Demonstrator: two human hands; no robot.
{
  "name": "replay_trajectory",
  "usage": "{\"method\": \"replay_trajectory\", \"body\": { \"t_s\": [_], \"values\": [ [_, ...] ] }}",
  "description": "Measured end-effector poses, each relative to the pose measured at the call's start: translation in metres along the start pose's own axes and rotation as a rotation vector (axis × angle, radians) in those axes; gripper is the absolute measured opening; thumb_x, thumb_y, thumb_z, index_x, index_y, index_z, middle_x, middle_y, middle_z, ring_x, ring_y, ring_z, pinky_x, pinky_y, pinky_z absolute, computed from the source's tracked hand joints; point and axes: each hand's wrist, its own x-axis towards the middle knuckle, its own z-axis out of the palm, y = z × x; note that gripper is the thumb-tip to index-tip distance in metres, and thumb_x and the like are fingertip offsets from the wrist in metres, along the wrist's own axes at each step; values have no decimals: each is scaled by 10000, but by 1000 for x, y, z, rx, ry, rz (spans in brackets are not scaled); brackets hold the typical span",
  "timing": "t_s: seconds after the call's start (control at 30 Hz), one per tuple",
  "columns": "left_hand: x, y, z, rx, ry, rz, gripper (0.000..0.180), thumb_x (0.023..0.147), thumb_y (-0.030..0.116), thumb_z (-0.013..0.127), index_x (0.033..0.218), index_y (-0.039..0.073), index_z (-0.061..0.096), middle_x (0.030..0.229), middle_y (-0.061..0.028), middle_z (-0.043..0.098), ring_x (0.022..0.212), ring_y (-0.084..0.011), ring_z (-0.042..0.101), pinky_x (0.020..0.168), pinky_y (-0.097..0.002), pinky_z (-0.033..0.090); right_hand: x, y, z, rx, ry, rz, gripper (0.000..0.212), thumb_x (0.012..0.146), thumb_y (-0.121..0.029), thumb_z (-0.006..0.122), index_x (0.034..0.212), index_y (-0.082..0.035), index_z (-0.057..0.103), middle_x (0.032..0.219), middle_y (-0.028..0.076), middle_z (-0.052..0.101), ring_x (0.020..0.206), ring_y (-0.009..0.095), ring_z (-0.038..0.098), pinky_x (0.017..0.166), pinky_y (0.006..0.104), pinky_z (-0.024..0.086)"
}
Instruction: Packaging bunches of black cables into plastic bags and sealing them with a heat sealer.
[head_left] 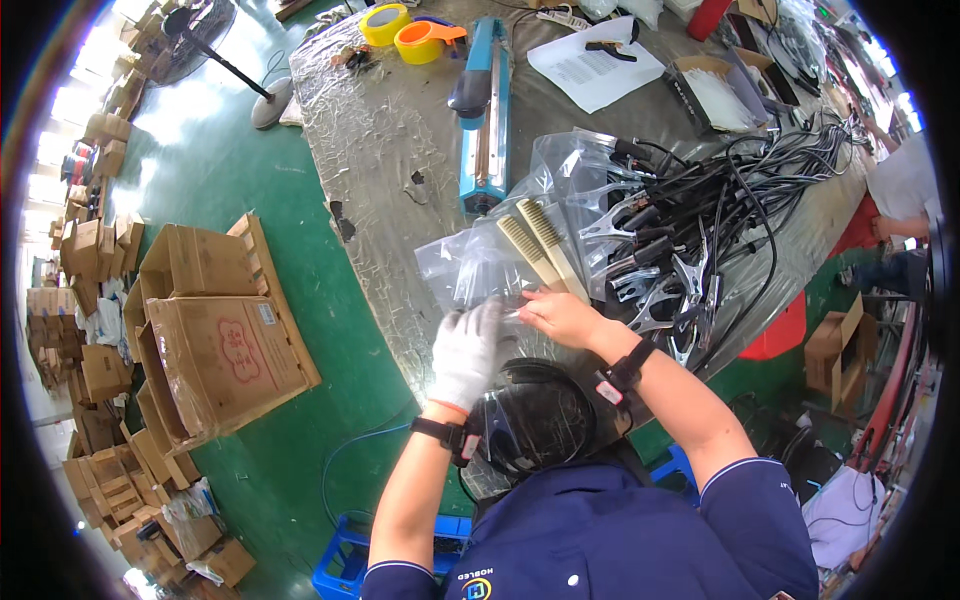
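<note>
My left hand (pixel 468 352), in a white glove, and my bare right hand (pixel 562 318) meet at the near edge of a clear plastic bag (pixel 462 270). Both have their fingers closed on that edge. Two wire brushes (pixel 540 245) with pale wooden handles lie on clear plastic just beyond my right hand, bristle ends pointing away. Beneath my wrists, close to my body, sits a bundle of coiled black cable (pixel 545 415), partly under clear plastic. Right of the brushes lies a heap of silver metal clamps (pixel 655 300) with black cables.
A blue heat sealer (pixel 488 130) stands on the table beyond the bag. Yellow tape rolls (pixel 385 24), a paper sheet (pixel 592 66) and an open box (pixel 715 92) are farther back. Large cartons (pixel 225 365) stand on the green floor at left. Another person's arm (pixel 900 228) shows far right.
</note>
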Motion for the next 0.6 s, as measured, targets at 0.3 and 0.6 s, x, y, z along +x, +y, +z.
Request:
{"method": "replay_trajectory", "body": {
  "t_s": [0.3, 0.6],
  "values": [
    [-4, -10, -4, 190, 70, -42, 243, 831, 162, 544, 1063, 125, 605, 970, -34, 669, 922, -210, 650, 935, -432, 446, -9, 1, -3, 40, -32, -47, 195, 927, -224, 594, 994, -56, 668, 1093, 156, 674, 1188, 354, 560, 1038, 421, 425],
    [-33, -11, 5, 120, -64, 144, 239, 809, 211, 619, 1042, 168, 654, 1037, -27, 677, 938, -217, 649, 808, -383, 498, -26, 6, 20, -254, 70, -185, 75, 866, -111, 594, 909, -50, 587, 996, 100, 667, 1098, 317, 608, 1031, 466, 444]
  ]
}}
